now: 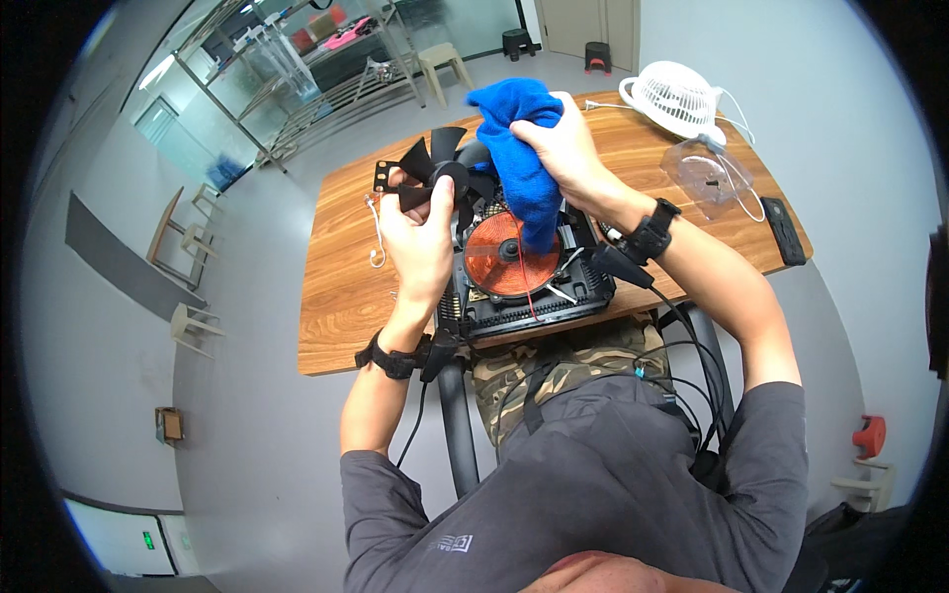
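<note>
Near the frame's upper centre, left hand [420, 232] pinching black fan [453, 174], right hand [571, 158] clutching blue cloth [521, 148], its lower end over orange coil [488, 259].

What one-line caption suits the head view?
Left hand holding a black cooling fan, right hand a blue cloth, with an opened induction cooker's copper-coloured coil at the wood-grain table.

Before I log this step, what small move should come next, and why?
Probably bring the blue cloth against the black fan: the left hand holds the fan, and the right hand holds the cloth beside it in this view.
</note>
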Tool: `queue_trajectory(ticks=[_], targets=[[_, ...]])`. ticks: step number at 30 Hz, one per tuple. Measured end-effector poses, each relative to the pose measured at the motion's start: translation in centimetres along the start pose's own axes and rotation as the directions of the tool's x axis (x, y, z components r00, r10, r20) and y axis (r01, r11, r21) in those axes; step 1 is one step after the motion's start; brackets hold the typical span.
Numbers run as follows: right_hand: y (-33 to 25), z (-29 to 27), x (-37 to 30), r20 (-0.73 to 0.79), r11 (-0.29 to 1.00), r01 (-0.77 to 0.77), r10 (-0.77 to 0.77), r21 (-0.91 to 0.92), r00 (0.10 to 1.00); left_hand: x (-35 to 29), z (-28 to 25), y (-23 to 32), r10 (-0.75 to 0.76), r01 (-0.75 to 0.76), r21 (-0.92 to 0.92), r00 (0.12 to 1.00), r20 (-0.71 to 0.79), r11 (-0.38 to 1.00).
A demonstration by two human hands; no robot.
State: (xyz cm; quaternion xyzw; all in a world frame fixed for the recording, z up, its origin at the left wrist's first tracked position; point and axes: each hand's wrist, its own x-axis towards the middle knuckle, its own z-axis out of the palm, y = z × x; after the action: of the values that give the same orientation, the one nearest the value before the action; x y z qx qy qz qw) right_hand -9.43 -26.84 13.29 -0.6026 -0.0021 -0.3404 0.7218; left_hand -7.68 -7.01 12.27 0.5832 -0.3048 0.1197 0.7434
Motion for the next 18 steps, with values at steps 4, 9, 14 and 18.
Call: queue_trajectory(ticks=[4, 9, 14, 18], targets=[[-2.0, -0.1, -1.5, 0.144, 0.99, 0.088, -0.071, -0.112, 0.987, 0.9, -0.5, -1.1, -0.084, 0.084, 0.024, 0.996, -0.013, 0.996], [-0.1, 0.6, -2.2, 0.236, 0.94, 0.135, -0.061, -0.312, 0.97, 0.7, 0.2, -1.1, -0.07, 0.069, 0.016, 0.997, 0.021, 0.997], [-0.3, 1.3, -1.4, 0.316, 0.968, 0.132, -0.059, -0.213, 0.947, 0.6, -0.4, -0.5, -0.056, 0.057, -0.007, 0.997, 0.062, 0.998], [-1.0, 1.5, -1.3, 0.323, 0.993, 0.055, -0.017, -0.108, 0.946, 0.2, -0.8, -0.3, -0.09, 0.082, 0.072, 0.989, 0.118, 0.994]])
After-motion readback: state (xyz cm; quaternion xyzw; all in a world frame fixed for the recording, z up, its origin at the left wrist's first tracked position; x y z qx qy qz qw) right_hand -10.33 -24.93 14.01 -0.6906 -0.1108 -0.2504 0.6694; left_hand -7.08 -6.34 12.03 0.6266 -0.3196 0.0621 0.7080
